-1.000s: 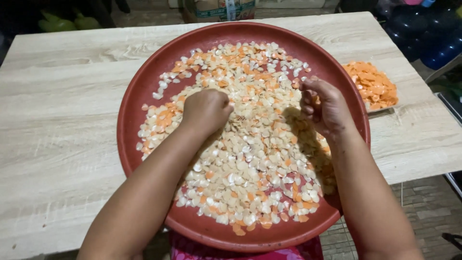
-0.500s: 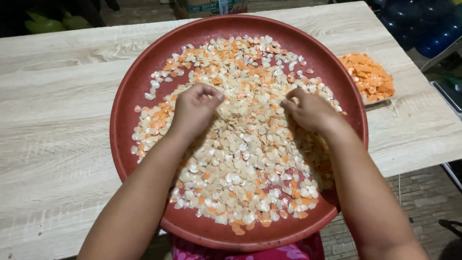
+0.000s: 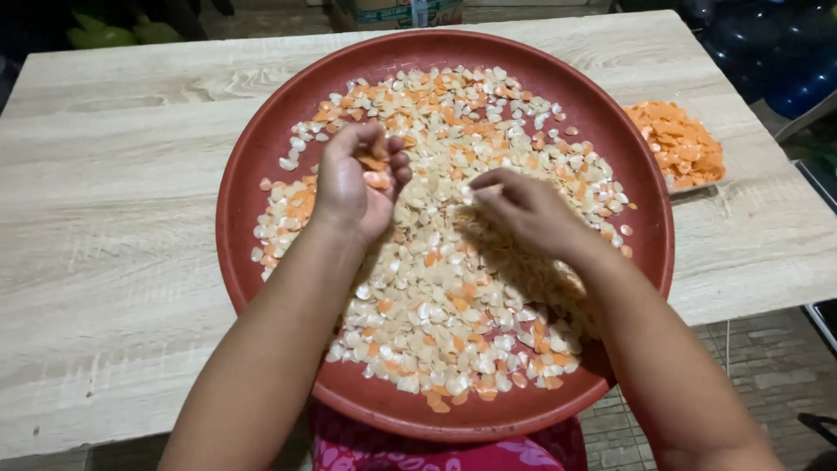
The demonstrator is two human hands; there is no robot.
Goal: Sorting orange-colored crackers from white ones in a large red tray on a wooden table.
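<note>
Your left hand (image 3: 353,179) was raised a little above the round red tray (image 3: 261,166), its fingers curled in around a few orange pieces (image 3: 377,172) cupped against the palm. Your right hand (image 3: 523,209) rested low on the spread of pale and orange seeds (image 3: 436,288) near the middle of the tray, fingertips drawn together and pressing into the seeds; whether it actually pinched a piece between them could not be told. The seeds lay in a loose single layer over most of the tray's floor, cream-white ones mixed with orange ones, leaving the red rim and a strip on the left side bare. The tray sat on a light wood-grain table (image 3: 105,262), its near edge overhanging the table's front above a pink patterned cloth (image 3: 453,453). To the right of the tray, just beside its rim, a separate heap of orange pieces (image 3: 680,144) sat on a small flat tray at the table's edge. Both forearms reached in from the near side, the left over the tray's lower left part, the right over its lower right part.
</note>
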